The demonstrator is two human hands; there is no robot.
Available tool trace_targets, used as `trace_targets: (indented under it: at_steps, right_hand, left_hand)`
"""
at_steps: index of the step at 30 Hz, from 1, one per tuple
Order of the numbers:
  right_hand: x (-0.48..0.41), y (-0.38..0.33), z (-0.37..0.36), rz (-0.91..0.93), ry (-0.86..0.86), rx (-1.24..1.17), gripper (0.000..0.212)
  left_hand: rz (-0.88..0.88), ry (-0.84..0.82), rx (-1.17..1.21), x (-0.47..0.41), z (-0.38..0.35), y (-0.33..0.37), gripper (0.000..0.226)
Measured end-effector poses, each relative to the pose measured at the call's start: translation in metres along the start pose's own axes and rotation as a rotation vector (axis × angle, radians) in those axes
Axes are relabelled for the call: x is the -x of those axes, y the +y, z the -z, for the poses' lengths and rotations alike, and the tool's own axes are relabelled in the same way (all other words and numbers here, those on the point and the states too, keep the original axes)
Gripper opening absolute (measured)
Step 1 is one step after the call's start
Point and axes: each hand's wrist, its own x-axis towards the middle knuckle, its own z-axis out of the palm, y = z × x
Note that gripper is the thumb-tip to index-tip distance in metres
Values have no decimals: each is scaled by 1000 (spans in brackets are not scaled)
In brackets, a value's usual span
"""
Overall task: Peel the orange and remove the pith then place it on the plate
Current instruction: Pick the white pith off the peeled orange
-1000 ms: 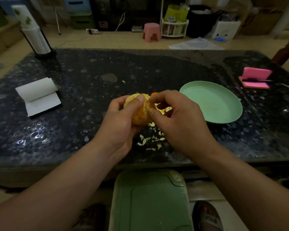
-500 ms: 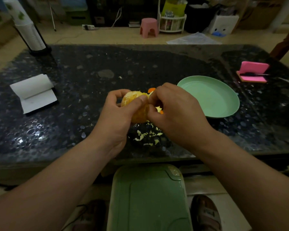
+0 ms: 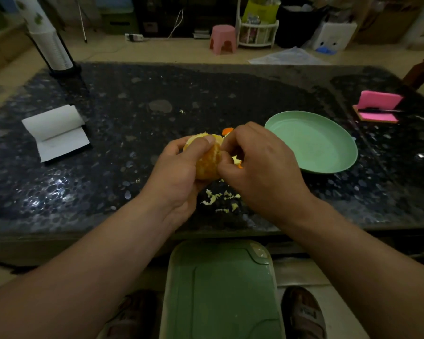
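Note:
A mostly peeled orange is held above the dark stone table, just left of the green plate. My left hand grips it from the left, thumb across its top. My right hand has fingers curled against the fruit's right side, pinching at its pith. A scrap of orange peel shows behind my right hand. Pale pith shreds lie on the table under the fruit. The plate holds nothing.
An open white notepad lies at the left, a stack of paper cups on a black stand at the far left. A pink sticky-note pad with a pen sits far right. A green cutting board lies below the table edge.
My right hand closed in on the orange's right side and keeps working at it. The left hand still holds the fruit in the same place.

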Motion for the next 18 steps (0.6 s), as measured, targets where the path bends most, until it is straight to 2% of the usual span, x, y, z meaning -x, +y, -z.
trace_targets:
  at_steps: [6,11,12,15,17,18]
  right_hand:
    - [7,-3,-1,8,-22,-10,9]
    - [10,-6,-1,-11,-98,0,10]
    - [9,-5,0,-65,-155,-33,11]
    - [5,3,3,-354,-279,-324,14]
    - [4,12,3,-433,-258,-354,11]
    - [3,17,3,-420,-237,-304,17]
  left_hand:
    - [25,59,78,-7,5,6,46]
    - [102,-4,165,-5,7,12,37]
    - [127,-10,191,-5,8,13,35]
    - [195,47,296,-7,10,13,42]
    - [228,88,359,-8,12,13,45]
    - [242,101,378,-8,12,13,46]
